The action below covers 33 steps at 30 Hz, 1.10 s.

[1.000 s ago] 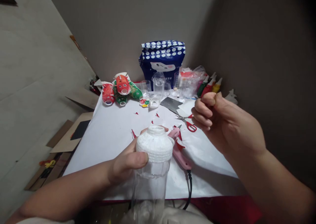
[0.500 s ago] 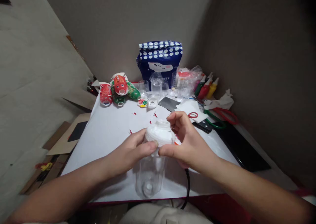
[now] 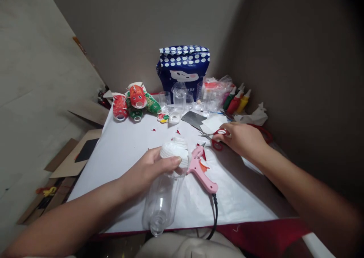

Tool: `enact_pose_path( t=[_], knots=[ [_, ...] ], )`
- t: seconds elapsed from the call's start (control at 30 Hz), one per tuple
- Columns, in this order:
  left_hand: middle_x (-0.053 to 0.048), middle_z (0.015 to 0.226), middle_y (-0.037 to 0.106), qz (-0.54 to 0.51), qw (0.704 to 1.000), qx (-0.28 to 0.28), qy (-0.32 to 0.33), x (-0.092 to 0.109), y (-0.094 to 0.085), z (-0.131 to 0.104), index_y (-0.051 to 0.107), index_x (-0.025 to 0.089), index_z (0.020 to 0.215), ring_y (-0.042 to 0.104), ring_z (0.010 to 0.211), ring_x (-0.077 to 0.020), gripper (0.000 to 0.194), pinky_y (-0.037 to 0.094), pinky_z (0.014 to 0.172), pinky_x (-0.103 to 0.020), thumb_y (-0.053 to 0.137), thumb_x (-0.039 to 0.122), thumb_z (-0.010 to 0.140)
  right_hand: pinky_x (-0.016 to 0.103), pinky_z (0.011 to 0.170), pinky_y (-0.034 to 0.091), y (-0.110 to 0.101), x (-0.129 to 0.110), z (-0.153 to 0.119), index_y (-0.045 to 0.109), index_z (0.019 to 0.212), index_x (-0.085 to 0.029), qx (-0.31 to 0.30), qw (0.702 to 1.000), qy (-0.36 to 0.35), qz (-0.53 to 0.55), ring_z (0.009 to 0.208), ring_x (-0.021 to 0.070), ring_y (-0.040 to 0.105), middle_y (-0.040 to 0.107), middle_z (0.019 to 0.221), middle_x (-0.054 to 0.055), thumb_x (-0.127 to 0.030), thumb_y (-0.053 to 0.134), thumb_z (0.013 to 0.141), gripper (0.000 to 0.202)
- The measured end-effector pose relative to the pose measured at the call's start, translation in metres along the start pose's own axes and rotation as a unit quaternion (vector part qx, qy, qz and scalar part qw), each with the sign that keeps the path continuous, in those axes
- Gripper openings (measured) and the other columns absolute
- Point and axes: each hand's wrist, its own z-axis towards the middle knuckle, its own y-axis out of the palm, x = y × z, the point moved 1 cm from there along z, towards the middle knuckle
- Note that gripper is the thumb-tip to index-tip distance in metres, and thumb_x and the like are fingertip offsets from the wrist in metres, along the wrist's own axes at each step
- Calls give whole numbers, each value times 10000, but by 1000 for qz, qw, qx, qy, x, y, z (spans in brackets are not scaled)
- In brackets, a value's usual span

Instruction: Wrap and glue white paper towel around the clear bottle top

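Observation:
My left hand [image 3: 149, 167] is closed around the upper part of a transparent plastic bottle [image 3: 163, 203], its thumb across the white ribbed wrapping [image 3: 173, 155] at the top. The bottle tilts, its lower end toward me near the table's front edge. Reaching out to the right, my right hand [image 3: 246, 136] has its fingers on the red handles of a pair of scissors [image 3: 218, 131], whose blades point left. Between the two hands lies a pink glue gun [image 3: 200, 170] with a black cord, over small red and orange pieces.
Red and green fish-shaped crafts [image 3: 136, 96] lie at the back left. Behind stand a blue bag [image 3: 184, 66] and transparent plastic cups [image 3: 179, 98]. Paint bottles [image 3: 234, 103] and crumpled white tissue [image 3: 254, 114] are at the back right. Grey and white sheets [image 3: 193, 118] lie near the scissors.
My right hand has left the bottle's wrapped top and moved right to the scissors. The bottle has shifted slightly left and tilted in my left hand, and the glue gun now shows.

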Motion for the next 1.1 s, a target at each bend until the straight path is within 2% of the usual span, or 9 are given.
enact_pose_path(
  t=[0.1,0.3,0.57,0.67,0.77,0.83,0.9,1.0,1.1],
  knots=[
    [-18,824,697,13,1000,5,10,-2,0,3,692,183,879,580,777,-153,309,408,719,-260,679,479,790,282,491,273,11,-1,-6,697,901,-134,-27,997,-1,-74,770,283,654,678,954,158,-397,690,807,279],
    [-12,765,685,17,1000,-3,18,-2,-2,3,690,181,833,585,717,-147,329,417,690,-259,676,503,769,290,469,200,15,-4,-9,676,884,-123,-41,990,-15,-131,855,275,640,639,972,147,-203,596,819,130],
    [-48,753,676,-9,1000,-13,-3,-1,-2,2,690,158,839,603,684,-177,374,446,625,-269,687,511,717,300,499,216,3,7,-9,636,850,-119,-3,995,21,-96,749,282,632,669,874,153,-268,546,888,178],
    [-47,731,675,-39,999,-11,-7,-3,-2,2,700,153,870,595,640,-168,386,447,591,-262,698,500,700,279,504,302,-2,8,-16,608,822,-151,-4,999,24,-37,649,215,604,655,720,79,-337,541,908,215],
    [-62,720,685,-81,997,-14,-9,-4,-1,2,713,136,893,603,627,-179,423,459,578,-269,707,500,677,228,514,389,-9,-2,-34,579,795,-190,-27,996,-18,79,585,143,561,613,648,3,-372,479,941,254],
    [-75,722,694,-99,995,-25,-5,-3,1,2,723,125,883,614,638,-191,429,472,585,-278,705,497,672,219,544,415,-13,-15,-49,598,867,-191,-31,963,-77,256,626,138,560,632,723,9,-321,477,940,192],
    [-75,727,700,-121,992,-35,1,-1,3,2,733,125,874,621,645,-193,423,481,591,-279,706,493,667,212,558,410,-17,-28,-61,594,829,-197,-37,937,-129,322,616,124,540,621,713,0,-253,481,932,163],
    [-61,708,698,-166,984,-57,-3,2,7,0,743,131,856,626,640,-183,409,492,600,-270,727,483,648,216,549,369,-21,-43,-71,555,748,-190,-50,938,-205,276,571,109,495,576,659,-13,-189,487,918,184],
    [-53,707,706,-202,976,-79,-23,5,10,-3,753,137,873,638,652,-174,397,512,633,-266,747,459,641,246,554,341,-25,-50,-73,529,768,-182,-24,949,-253,185,578,128,479,555,675,3,-205,509,893,129]
  ],
)
